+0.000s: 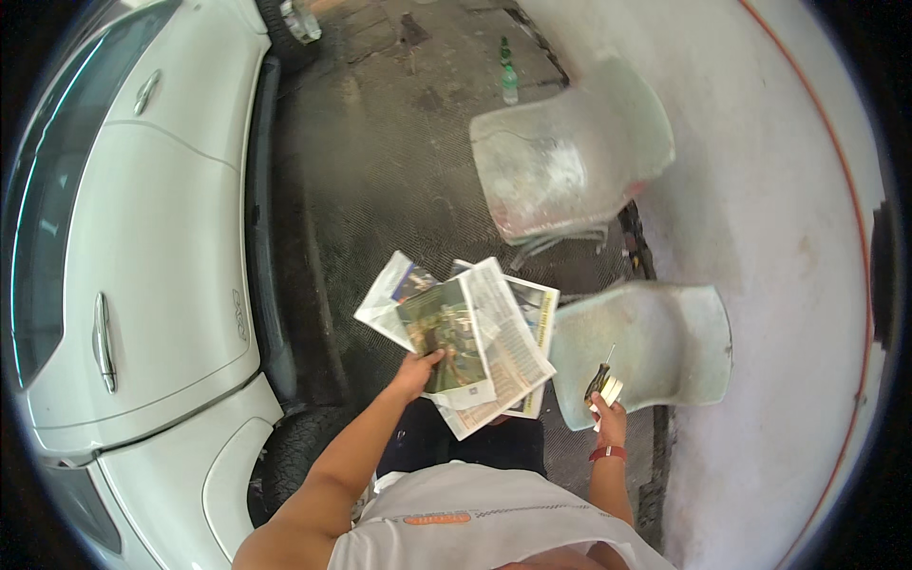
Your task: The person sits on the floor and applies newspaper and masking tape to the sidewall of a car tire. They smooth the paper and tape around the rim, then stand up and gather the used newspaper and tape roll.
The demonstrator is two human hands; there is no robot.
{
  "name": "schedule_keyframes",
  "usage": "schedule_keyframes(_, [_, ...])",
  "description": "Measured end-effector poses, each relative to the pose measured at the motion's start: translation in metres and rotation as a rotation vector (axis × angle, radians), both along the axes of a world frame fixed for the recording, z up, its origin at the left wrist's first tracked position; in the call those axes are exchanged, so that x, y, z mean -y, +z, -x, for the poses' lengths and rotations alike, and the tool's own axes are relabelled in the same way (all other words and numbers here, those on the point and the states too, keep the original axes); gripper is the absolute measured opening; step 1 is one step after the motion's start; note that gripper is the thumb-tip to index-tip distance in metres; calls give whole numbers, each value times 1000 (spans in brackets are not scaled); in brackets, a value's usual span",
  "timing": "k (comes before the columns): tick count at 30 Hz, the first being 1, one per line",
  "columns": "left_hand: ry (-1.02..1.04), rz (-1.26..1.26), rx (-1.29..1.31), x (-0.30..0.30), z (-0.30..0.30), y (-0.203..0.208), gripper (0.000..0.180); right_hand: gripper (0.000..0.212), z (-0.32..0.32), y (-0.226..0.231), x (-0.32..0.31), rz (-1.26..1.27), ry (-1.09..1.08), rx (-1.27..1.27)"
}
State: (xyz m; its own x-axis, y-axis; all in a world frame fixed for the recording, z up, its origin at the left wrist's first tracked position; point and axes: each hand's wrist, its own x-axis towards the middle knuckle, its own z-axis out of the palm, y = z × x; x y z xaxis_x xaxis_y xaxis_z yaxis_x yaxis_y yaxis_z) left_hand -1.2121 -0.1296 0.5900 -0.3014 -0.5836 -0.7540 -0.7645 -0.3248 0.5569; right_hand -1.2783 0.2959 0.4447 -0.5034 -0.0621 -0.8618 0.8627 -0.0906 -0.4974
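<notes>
Several newspaper sheets (518,347) fan out in front of me, pinched at their left side by my left hand (418,372). Its thumb lies over the top sheet, which bears a greenish picture; the other fingers are hidden beneath. Over the nearer chair, my right hand (608,418) grips a screwdriver (598,380) with a dark and yellow handle, its thin shaft pointing away from me. A pale, cream roll (612,390), perhaps tape, is held in the same hand. A red band circles my right wrist.
At right, a worn pale plastic chair (655,332) stands against the white wall (760,237), with a second chair (532,176) farther off. A green bottle (509,84) stands beyond. A white car (161,237) fills the left side; dark textured floor (380,171) lies between.
</notes>
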Motion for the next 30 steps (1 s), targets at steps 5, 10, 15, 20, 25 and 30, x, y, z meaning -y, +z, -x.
schedule_keyframes(5, [244, 42, -208, -76, 32, 65, 32, 33, 36, -37, -116, -21, 130, -58])
schedule_keyframes(10, [299, 188, -348, -132, 56, 113, 37, 40, 4, -74, -197, 34, 200, -171])
schedule_keyframes(15, [277, 287, -455, -288, 99, 167, 43, 67, 13, -123, -333, -127, 520, -25])
schedule_keyframes(20, [311, 322, -580, -536, 120, 167, 39, 67, 67, -133, -574, -158, 705, -253])
schedule_keyframes(25, [326, 153, -670, -478, 129, 138, 39, 62, 96, -93, -547, -162, 637, -279])
schedule_keyframes(30, [214, 74, -742, -368, 121, 101, 41, 68, 58, -103, -447, -281, 624, -232])
